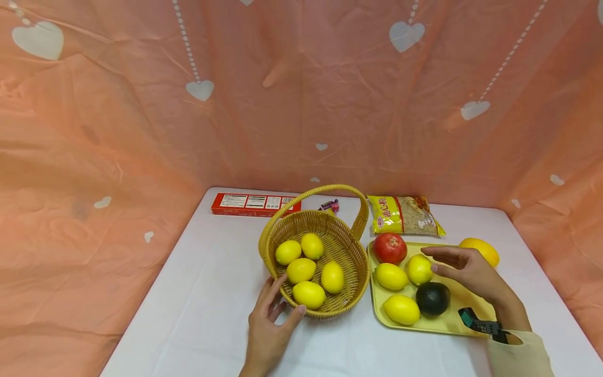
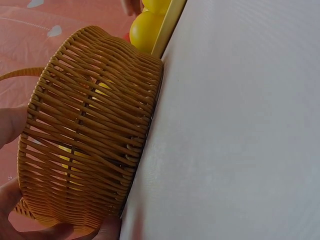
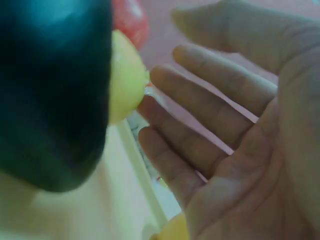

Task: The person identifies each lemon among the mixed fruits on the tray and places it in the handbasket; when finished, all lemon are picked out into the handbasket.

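In the head view, shows nearest a pale sleeve (image 1: 520,356) cut off below, then the right hand (image 1: 471,275) stretched leftward over the right part of the tray (image 1: 460,297), thumb and fingers apart, just beside a lemon (image 1: 419,269); cannot make out contact. Has a pomegranate (image 1: 390,248) in the tray's far left corner and a yellow fruit (image 1: 481,250) by its far right corner, partly hidden by the hand. Grips the near left rim of the wicker basket (image 1: 356,262) with the left hand (image 1: 270,319), wrist cut off; bears five lemons (image 1: 301,270) inside. Leaves a wrapped item (image 1: 330,206) largely hidden near the table's (image 1: 202,293) far edge.

In the left wrist view, shows fingers cut off around the basket, yellow barely glimpsed through the weave.

In the right wrist view, turns the palm to the lens, fingers straight; hides part of the lemon behind a blurred, cut-off dark fruit (image 3: 55,90).
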{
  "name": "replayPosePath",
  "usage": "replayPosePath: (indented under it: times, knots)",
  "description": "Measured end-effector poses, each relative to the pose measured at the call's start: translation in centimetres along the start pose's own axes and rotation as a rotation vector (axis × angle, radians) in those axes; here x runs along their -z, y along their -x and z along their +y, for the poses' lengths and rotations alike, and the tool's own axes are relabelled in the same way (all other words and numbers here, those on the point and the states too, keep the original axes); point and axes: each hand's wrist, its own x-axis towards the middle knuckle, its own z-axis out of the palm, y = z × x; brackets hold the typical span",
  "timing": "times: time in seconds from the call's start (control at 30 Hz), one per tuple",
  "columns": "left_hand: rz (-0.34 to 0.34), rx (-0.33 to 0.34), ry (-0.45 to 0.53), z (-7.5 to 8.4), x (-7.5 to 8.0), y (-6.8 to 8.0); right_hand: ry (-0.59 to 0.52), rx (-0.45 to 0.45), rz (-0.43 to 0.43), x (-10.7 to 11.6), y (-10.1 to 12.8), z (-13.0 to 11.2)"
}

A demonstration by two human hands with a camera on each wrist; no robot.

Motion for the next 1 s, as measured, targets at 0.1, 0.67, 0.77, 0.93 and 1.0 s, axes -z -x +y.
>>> replayPosePath:
  times: [0.1,0.67,0.77,0.93,1.0]
  knots:
    - [-0.003,0.0,0.001,-0.1,0.1,0.0,0.005,-0.012,-0.023,0.0,0.2,0.8]
    - [0.0,-0.012,-0.002,0.1,0.0,-0.1,0.085,-0.106,-0.079,-0.5,-0.7,1.3]
    - [0.001,-0.013,-0.004,0.1,0.0,-0.1,0.099,-0.116,-0.081,-0.5,-0.6,1.1]
    - [-0.002,-0.01,-0.004,0.1,0.0,0.0,0.112,-0.134,-0.069,-0.5,-0.5,1.2]
    - [-0.002,-0.009,-0.005,0.1,0.0,0.0,0.091,-0.152,-0.063,-0.6,-0.4,1.3]
